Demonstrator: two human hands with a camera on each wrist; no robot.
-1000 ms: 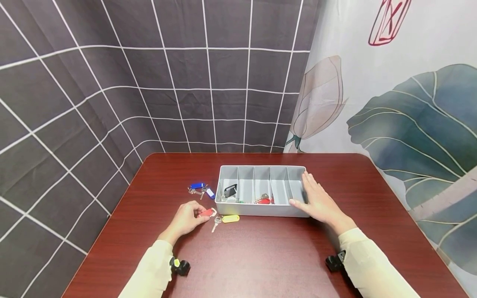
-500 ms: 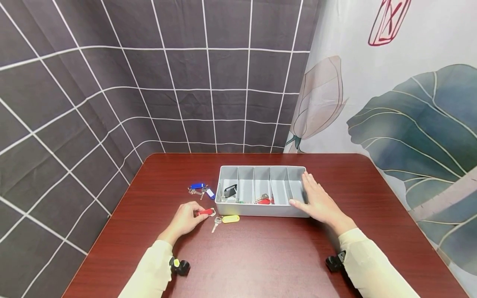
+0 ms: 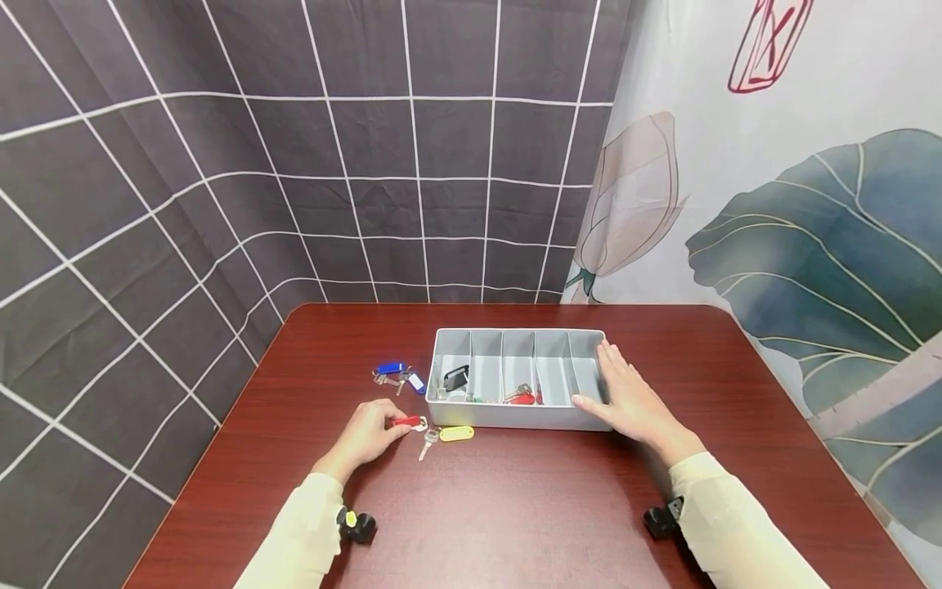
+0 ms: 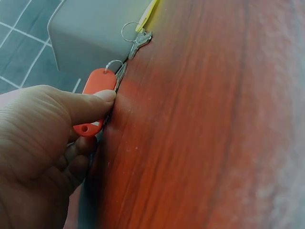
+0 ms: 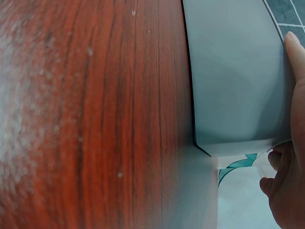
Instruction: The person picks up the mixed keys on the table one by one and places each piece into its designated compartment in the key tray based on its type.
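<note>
My left hand (image 3: 370,431) pinches a red key tag (image 4: 101,82) between thumb and fingers, just left of the front corner of a grey divided tray (image 3: 515,417). A key (image 4: 121,75) hangs on the tag's ring, close over the table. Beside it lies a key with a yellow tag (image 3: 457,433), along the tray's front. My right hand (image 3: 636,401) rests against the tray's right end, fingers straight along the side and thumb at the front rim. Inside the tray, a black car key (image 3: 455,377) sits in the leftmost compartment and a red-tagged key (image 3: 522,397) in the middle one.
Behind my left hand lie keys with blue tags, one tag (image 3: 390,368) farther back and another (image 3: 415,383) close to the tray's left side. The wooden table (image 3: 500,507) ends at a dark checked curtain (image 3: 368,204) and a floral one (image 3: 809,245).
The red tag has turned between my left fingers, from showing its face to showing more of its edge. Both hands have stayed in nearly the same place.
</note>
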